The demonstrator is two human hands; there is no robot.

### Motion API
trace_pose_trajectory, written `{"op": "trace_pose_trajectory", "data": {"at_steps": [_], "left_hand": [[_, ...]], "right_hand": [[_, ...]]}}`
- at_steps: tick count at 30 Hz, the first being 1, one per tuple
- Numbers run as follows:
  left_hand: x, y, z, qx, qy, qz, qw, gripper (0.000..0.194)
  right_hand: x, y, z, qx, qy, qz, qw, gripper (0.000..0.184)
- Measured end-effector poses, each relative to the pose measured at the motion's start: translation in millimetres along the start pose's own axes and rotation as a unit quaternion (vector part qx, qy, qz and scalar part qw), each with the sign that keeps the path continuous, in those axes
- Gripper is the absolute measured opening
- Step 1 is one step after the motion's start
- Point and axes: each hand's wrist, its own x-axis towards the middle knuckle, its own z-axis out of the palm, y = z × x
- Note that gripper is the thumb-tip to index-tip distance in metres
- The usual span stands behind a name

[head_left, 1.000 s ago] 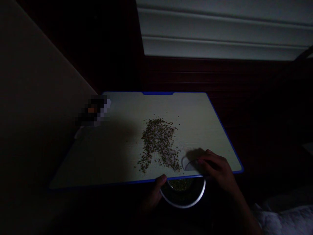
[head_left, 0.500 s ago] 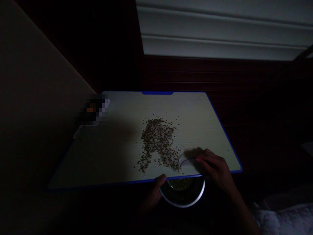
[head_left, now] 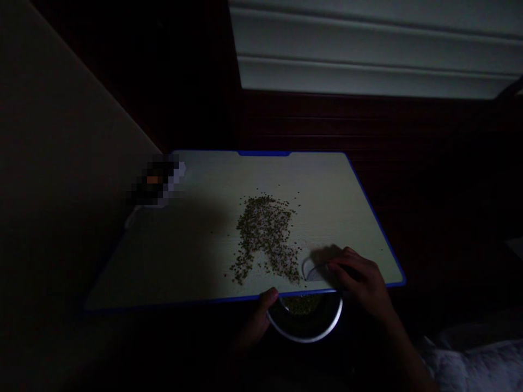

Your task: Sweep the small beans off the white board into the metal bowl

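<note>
Curved tool (head_left: 315, 267) drawn back from seed pile (head_left: 265, 228)

Half a second ago, the tool's tip was held at, or almost at, the right edge of the seed pile. Since then it has been shifted slightly away to the right and toward the pile's near end, so that a narrow gap is now left between the two. Compared with one second ago, the fingertips of the right-hand grip (head_left: 362, 275) have been brought a little nearer the pile.

v. dim | board (head_left: 322, 185) L part shadowed | bowl rim (head_left: 307, 340) glints | btm L near-blk
</note>
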Motion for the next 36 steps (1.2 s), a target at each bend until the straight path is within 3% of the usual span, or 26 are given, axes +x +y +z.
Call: {"op": "trace_pose_trajectory", "data": {"at_steps": [5, 12, 21, 27, 36], "left_hand": [[-1.5, 2.2, 4.7, -0.005, 0.028, 0.025, 0.999, 0.058], [0.1, 2.3, 1.9, 0.005, 0.039, 0.003, 0.999, 0.058], [-1.0, 3.8, 5.6, -0.003, 0.002, 0.012, 1.0, 0.051], [-0.4, 4.4, 8.2, 0.006, 0.046, 0.03, 0.998, 0.053], [-1.4, 5.2, 10.8, 0.013, 0.013, 0.039, 0.999, 0.057]], "right_hand": [[-0.2, -2.2, 0.3, -0.011, 0.021, 0.008, 1.0, 0.01], [1.8, -1.0, -0.7, 0.002, -0.008, -0.03, 1.0, 0.01], [-1.2, 1.6, -0.8, -0.003, -0.023, -0.049, 0.999, 0.008], [-1.9, 0.5, -0.8, -0.009, -0.012, -0.051, 0.999, 0.008], [-3.7, 1.5, -1.1, -0.006, -0.013, -0.05, 0.999, 0.007]]}}
